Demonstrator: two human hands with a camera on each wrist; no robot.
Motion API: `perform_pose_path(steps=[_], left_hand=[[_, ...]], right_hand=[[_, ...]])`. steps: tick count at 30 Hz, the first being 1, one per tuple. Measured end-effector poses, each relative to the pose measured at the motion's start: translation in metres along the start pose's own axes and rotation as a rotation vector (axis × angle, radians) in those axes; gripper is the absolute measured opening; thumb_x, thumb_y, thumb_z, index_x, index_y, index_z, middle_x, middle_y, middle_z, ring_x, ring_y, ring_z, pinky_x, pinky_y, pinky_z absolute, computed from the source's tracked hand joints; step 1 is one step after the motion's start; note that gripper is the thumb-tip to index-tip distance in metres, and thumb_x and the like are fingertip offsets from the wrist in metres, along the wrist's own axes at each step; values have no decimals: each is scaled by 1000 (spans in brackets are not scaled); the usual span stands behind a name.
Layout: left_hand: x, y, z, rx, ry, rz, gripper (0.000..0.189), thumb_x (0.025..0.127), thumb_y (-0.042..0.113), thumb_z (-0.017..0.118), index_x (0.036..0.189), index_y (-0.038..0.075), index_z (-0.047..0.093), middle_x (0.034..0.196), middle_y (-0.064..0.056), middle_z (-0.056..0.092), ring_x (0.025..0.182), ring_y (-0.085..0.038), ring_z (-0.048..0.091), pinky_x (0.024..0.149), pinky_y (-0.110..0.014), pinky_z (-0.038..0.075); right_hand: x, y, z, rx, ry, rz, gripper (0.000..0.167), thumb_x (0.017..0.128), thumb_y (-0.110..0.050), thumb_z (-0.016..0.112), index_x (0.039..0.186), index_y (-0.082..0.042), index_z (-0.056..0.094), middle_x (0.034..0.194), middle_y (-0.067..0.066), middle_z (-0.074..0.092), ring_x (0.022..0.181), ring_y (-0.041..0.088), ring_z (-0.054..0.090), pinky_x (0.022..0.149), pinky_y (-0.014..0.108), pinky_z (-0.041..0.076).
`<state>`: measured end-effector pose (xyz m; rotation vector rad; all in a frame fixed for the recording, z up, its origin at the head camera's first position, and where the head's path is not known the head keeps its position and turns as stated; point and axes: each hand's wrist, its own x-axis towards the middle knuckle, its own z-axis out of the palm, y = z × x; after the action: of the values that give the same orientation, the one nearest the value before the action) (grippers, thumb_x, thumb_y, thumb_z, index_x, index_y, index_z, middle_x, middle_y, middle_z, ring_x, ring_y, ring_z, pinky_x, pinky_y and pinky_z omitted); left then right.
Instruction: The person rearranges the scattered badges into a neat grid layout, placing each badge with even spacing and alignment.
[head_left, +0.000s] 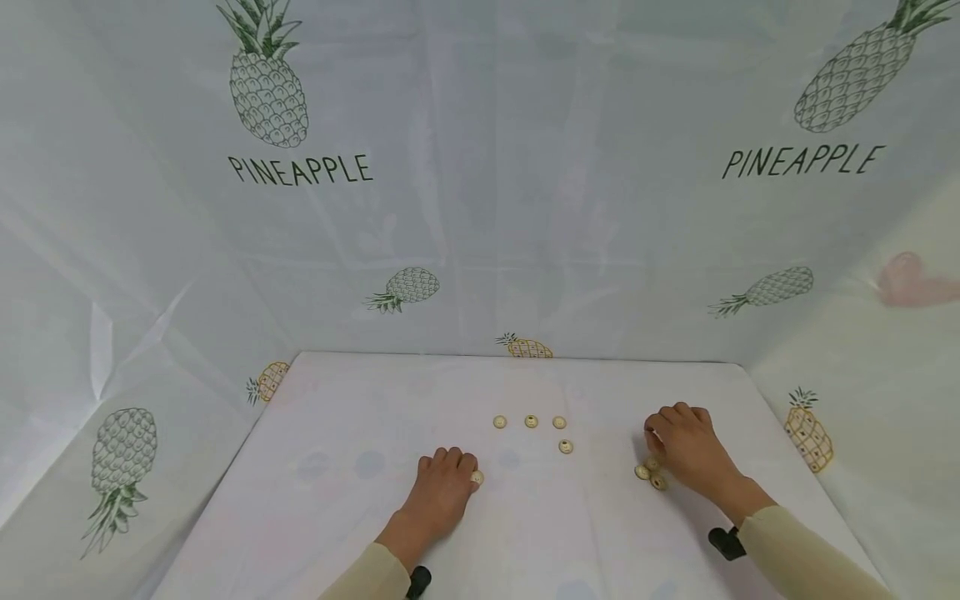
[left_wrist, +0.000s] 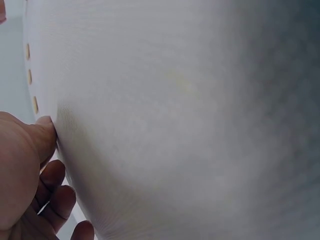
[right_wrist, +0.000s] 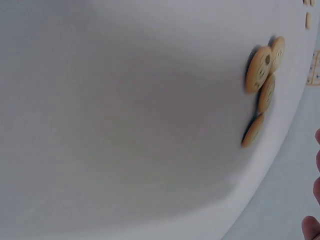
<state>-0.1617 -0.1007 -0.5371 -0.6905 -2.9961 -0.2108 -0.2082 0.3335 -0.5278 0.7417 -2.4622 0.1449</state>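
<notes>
At the left of the cloth, my left hand (head_left: 442,490) pinches a small round light-wood disc (head_left: 477,477) beside the thumb. In the left wrist view the thumb (left_wrist: 42,137) and curled fingers are low over the white surface. My right hand (head_left: 686,450) hovers with loosely bent fingers by a cluster of several similar discs (head_left: 642,472). In the right wrist view these discs (right_wrist: 258,70) touch or overlap and carry dark printed marks; the fingertips (right_wrist: 317,187) are apart from them at the edge.
Three discs (head_left: 531,422) form a row across the middle of the white table cloth (head_left: 360,525), with another disc (head_left: 566,447) just in front of the row's right end. Pineapple-printed sheets (head_left: 487,208) hang around the back and sides.
</notes>
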Motion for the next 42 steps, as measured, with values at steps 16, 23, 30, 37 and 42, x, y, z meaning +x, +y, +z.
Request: perform_pose_path(steps=[16,23,30,37,42], left_hand=[[3,-2,9,98,19,19,25,102,34,70,113,13,60,97,0,54,90,-18,42,82,-42,39],[4,-3,11,113,27,17,25,102,35,71,111,14,59,97,1,54,89,-18,41,83,-41,39],[3,0,9,128,11,15,26,102,36,70,111,14,59,96,1,53,91,-18,42,83,-42,39],[4,0,10,122,16,13,25,102,35,70,109,14,59,96,1,53,90,-19,41,83,-42,38],[4,0,11,114,8,3,24,102,35,70,111,14,60,98,1,54,90,-18,41,83,-42,38]], right_hand=[[-28,-16,-6,11,-173,29,16,88,-24,83,95,-19,69,97,-6,63,93,18,52,88,52,41],[-30,-22,-2,5,-161,-13,14,86,-22,85,95,-20,74,94,-9,61,90,14,50,86,49,42],[-32,-23,1,10,-167,-1,15,86,-21,85,95,-21,74,92,-11,59,89,13,48,85,47,41],[-27,-30,1,59,-160,17,17,85,-19,87,96,-22,74,93,-12,61,89,11,48,85,45,41],[-23,-37,2,96,-169,10,21,84,-17,88,98,-24,74,95,-13,62,90,9,48,85,43,41]])
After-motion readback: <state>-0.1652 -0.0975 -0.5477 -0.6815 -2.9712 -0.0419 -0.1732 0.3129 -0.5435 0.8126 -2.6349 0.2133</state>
